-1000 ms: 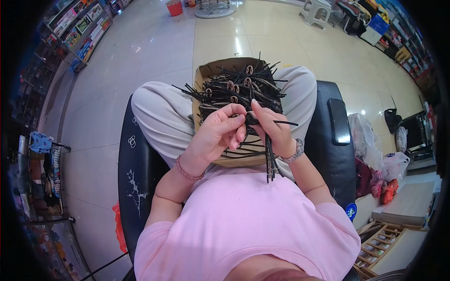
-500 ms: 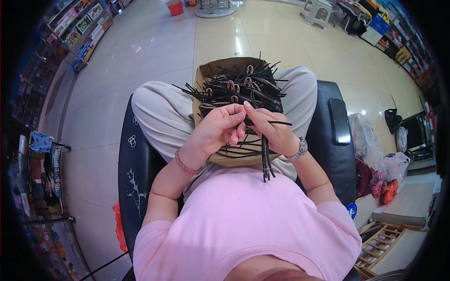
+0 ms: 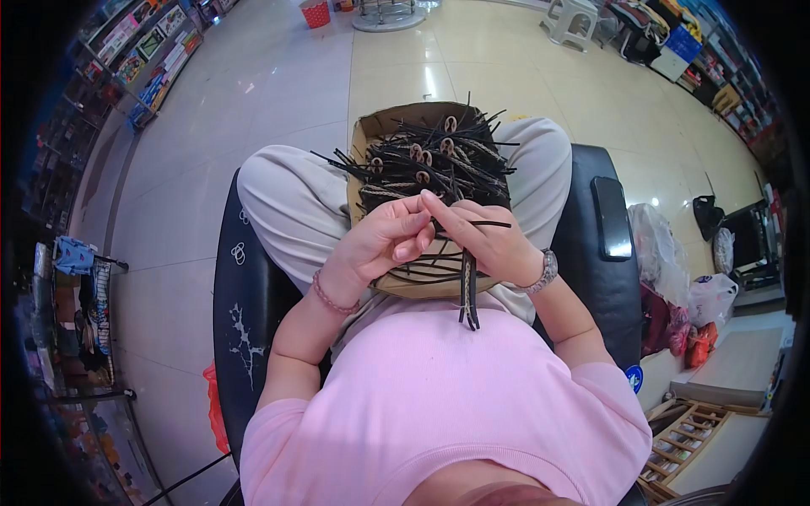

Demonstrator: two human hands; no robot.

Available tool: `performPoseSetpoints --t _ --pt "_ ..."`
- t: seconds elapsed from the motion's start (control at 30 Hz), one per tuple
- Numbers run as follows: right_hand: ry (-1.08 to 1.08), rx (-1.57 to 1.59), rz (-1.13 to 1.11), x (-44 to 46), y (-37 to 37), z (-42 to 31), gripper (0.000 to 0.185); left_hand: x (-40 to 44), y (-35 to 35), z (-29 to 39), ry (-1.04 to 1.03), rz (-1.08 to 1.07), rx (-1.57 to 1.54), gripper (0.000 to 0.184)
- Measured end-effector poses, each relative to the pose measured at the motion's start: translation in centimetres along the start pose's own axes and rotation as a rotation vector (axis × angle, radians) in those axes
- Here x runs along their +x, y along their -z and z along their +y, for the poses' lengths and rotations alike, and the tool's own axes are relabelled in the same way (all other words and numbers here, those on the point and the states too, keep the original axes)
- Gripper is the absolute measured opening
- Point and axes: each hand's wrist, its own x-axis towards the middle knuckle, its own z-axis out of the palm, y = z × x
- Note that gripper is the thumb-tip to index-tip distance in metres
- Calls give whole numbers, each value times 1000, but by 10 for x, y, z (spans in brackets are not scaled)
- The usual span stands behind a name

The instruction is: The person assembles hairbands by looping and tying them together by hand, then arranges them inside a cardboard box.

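Left hand [image 3: 392, 236] is closed, thumb drawn to forefinger, its tips meeting the right hand's fingertips over the box; can't tell what, if anything, sits in that pinch. Right hand [image 3: 489, 243] is closed, gripping black cords [image 3: 468, 291]: several strands hang below the palm down to the pink shirt [image 3: 447, 379], a patterned braid among them, and one strand sticks out sideways past the knuckles. Upper part of the cords is hidden by the fingers. Box [image 3: 360, 152], brown cardboard, open top, sits in the lap between the legs [image 3: 291, 198], partly under both hands. Inside it, a tangled pile [image 3: 481, 160] of black and braided strands, some ends poking over the rim; small oval tags [image 3: 423, 178] show on top of the pile. More loose strands lie at the near end of the box, below the hands. Bracelet [image 3: 331, 295] on left wrist, watch [image 3: 544, 270] on right wrist. Black chair [image 3: 582, 295] under and around the person, cracked on the left side, with pale rings [image 3: 238, 254] there and a phone [image 3: 612, 218] lying on the right side. Plastic bags [image 3: 711, 297] right of the chair; white stool [image 3: 570, 24] and red bucket [image 3: 315, 13] farther off on the tiled floor [image 3: 253, 84].
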Motion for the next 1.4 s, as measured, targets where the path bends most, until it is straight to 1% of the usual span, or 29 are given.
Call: performPoseSetpoints --t 0.13,0.33,0.47,0.5,0.63,0.67,0.8,0.83,0.97,1.0,1.13,1.17,1.3,1.33,1.4 --pt "-14 56 80 -2 -5 0 73 -1 -4 4 -11 12 72 17" --pt "18 70 51 -1 -3 0 69 -2 4 1 3 26 109 12" --pt "-223 318 46 -11 -12 7 61 1 0 12 -219 231 361 10" --pt "-223 317 46 -11 -11 6 61 3 -4 11 -219 230 361 10" --pt "-646 1480 360 -1 -12 -6 54 11 -27 -2 -847 218 1453 14" --pt "-646 1482 359 1 -13 -9 54 10 -28 -2 -846 219 1454 14" --pt "-723 1471 389 5 -16 -17 56 8 -31 0 -800 218 1678 23" --pt "-723 1470 390 4 -14 -19 56 9 -28 -1 -800 216 1678 23" --pt "-728 1489 398 3 -3 -28 58 14 -7 -8 -894 325 1955 28" --pt "-728 1492 401 3 -3 -28 58 12 -7 -6 -891 324 1957 28" --pt "-708 1541 359 0 -4 -28 58 3 -10 0 -1041 405 2088 31" --pt "-704 1540 359 0 -4 -26 58 2 -15 2 -1044 405 2089 31" --pt "-715 1471 255 -1 -4 -21 58 -6 -41 9 -926 307 1887 25" --pt "-708 1469 251 1 -5 -21 58 -8 -42 8 -933 311 1890 25" --pt "-694 1451 262 1 -9 -21 58 -9 -45 6 -762 277 1657 22"
